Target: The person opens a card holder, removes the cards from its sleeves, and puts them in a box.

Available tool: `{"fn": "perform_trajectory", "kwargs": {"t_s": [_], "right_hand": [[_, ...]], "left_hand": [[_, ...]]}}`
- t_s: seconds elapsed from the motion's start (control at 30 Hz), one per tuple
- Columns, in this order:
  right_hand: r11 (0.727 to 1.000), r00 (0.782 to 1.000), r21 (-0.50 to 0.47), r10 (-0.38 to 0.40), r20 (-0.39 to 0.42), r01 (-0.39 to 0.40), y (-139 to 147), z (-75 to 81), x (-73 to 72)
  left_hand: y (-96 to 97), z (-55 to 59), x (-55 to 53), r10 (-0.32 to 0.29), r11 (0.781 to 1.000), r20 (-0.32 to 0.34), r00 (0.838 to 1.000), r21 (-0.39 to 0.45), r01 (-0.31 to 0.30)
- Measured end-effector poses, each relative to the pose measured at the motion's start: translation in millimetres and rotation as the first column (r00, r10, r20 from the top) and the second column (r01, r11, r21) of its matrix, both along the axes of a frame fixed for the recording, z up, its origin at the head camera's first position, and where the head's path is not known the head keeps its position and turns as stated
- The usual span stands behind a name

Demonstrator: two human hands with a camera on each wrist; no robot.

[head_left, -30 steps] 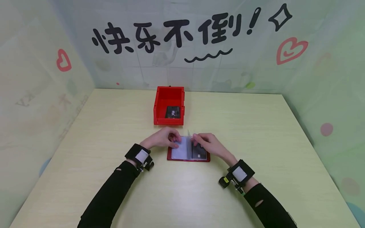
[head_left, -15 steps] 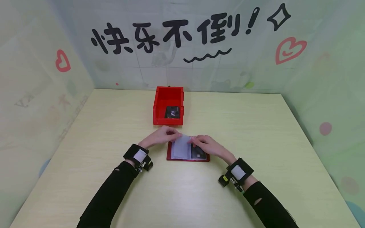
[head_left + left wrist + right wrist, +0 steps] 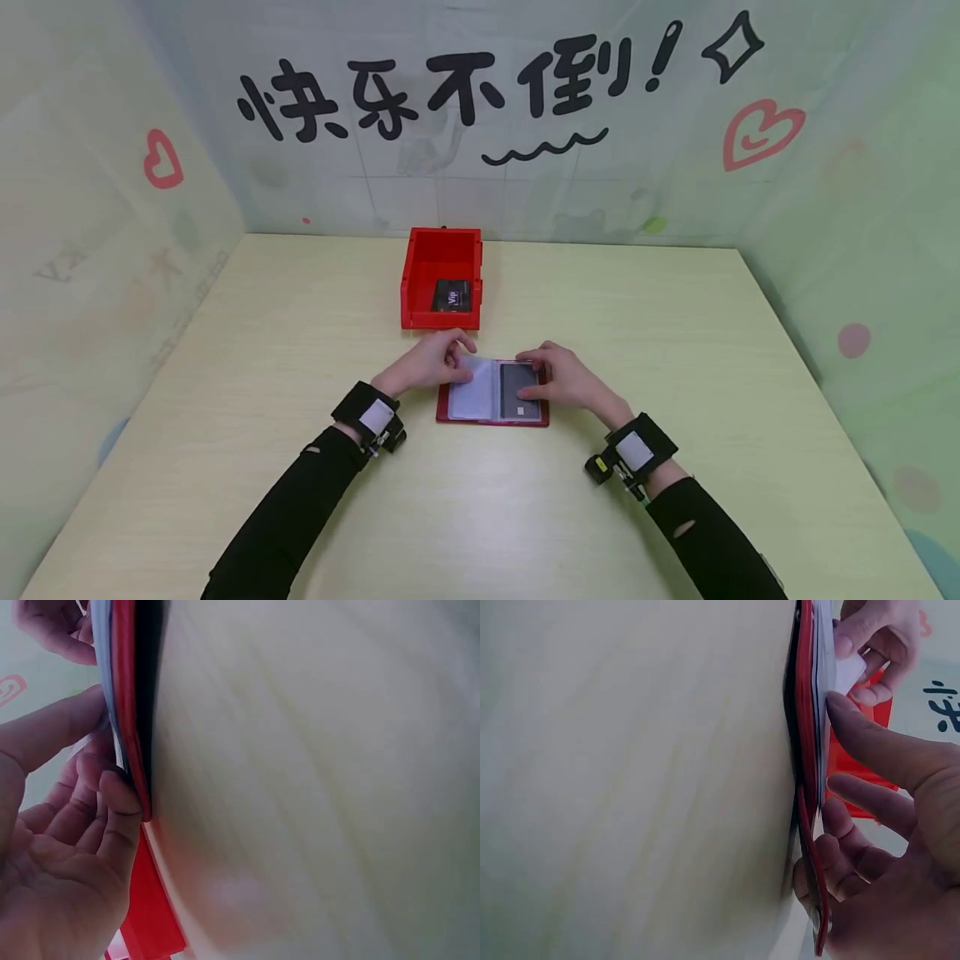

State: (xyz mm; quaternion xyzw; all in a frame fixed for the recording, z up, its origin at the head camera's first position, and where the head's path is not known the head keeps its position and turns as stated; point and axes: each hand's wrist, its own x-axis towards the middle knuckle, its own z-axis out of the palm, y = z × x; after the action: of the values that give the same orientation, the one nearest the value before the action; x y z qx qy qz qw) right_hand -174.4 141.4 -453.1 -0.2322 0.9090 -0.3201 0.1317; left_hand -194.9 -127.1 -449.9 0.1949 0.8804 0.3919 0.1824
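A red card holder [image 3: 444, 414] lies spread on the table, with clear sleeve pages; a dark grey card [image 3: 517, 408] shows on its right side. My left hand [image 3: 433, 360] is at the far left corner, pinching a whitish sleeve page [image 3: 471, 402]. In the right wrist view that page's corner [image 3: 847, 673] stands raised between thumb and fingers. My right hand [image 3: 566, 379] grips the holder's right side: the thumb presses on the grey card, and fingers curl at the outer edge by a strap with a metal snap [image 3: 817, 921].
Beyond the holder stands a red bin [image 3: 441, 320] with a black card marked "Vip" [image 3: 452, 295] inside. A printed cloth backdrop [image 3: 450, 192] closes off the table [image 3: 360, 533] at the back and sides.
My right hand has moved from the middle of the holder to its right edge, uncovering the grey card. The left hand has shifted slightly back down the left page; the raised page has lowered.
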Motion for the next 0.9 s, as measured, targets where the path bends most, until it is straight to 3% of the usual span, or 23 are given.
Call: {"fn": "perform_trajectory", "kwargs": {"t_s": [0.13, 0.37, 0.6, 0.9], "right_hand": [[0.999, 1.0, 0.051, -0.014, 0.006, 0.013, 6.6, -0.1, -4.0], [0.999, 1.0, 0.039, -0.003, 0.006, 0.003, 11.7, -1.2, -4.3], [1.0, 1.0, -0.006, 0.007, -0.005, -0.007, 14.8, -5.1, -3.8], [1.0, 1.0, -0.026, -0.011, -0.013, 0.011, 15.9, -7.8, -2.0]], "left_hand": [[3.5, 1.9, 1.5, -0.009, 0.998, -0.056, 0.998, -0.065, 0.005], [16.4, 7.1, 5.8, -0.055, 0.982, -0.142, 0.988, -0.185, 0.028], [31.6, 9.9, 11.3, -0.162, 0.977, -0.14, 0.977, -0.161, 0.139], [37.8, 6.2, 12.7, -0.129, 0.984, -0.126, 0.984, -0.136, 0.112]]}}
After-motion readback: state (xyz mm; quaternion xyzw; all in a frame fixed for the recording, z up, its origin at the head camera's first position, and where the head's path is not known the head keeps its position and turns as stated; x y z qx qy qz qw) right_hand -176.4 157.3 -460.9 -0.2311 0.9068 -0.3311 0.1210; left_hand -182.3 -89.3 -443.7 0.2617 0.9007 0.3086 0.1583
